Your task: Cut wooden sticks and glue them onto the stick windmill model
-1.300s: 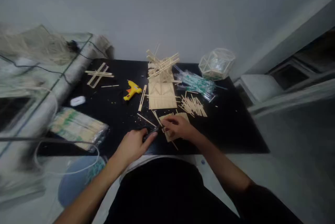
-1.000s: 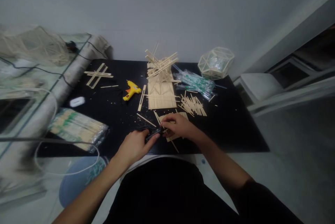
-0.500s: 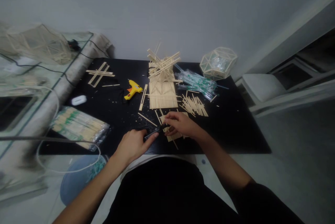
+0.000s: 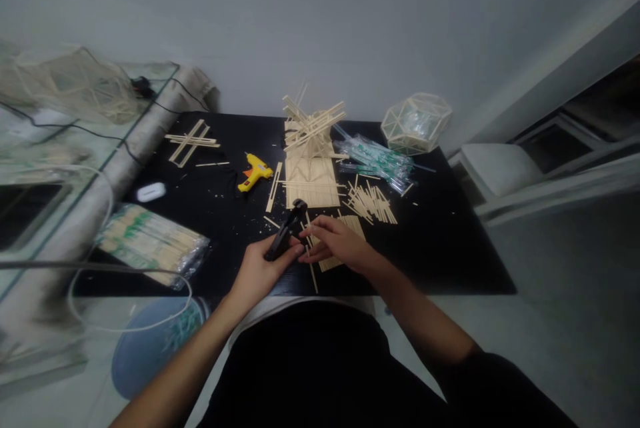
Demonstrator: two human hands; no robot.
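Grey wall stands behind a black table [image 4: 440,248], with pale floor showing below the front edge. Head view, looking down over the working person's arms.

Left hand [image 4: 260,271]: closed around a black hand tool [image 4: 285,235], thumb laid along the handle. The other fingers are partly hidden behind it. I note the tool tilted, its head up and pointing away from the body, above the near middle of the table.

Right hand [image 4: 345,245]: palm down, fingers bent and slightly parted, tips close to the left thumb. A thin stick [image 4: 313,275] runs at these fingertips, its lower end toward the table's front edge. Whether they pinch it or only touch it, I cannot tell. A mat of sticks [image 4: 353,225] lies partly covered under this hand.

Beyond the hands stands a stick structure [image 4: 313,148], crossed sticks at its top. To its left, a yellow glue gun [image 4: 256,172] lies on its side; farther left is a crossed stick frame [image 4: 193,141]. Right of the structure are a heap of short sticks [image 4: 373,203], crumpled clear wrappers [image 4: 377,158] and a many-sided frame [image 4: 416,123]. At the table's near left lies a packet of sticks [image 4: 153,241].
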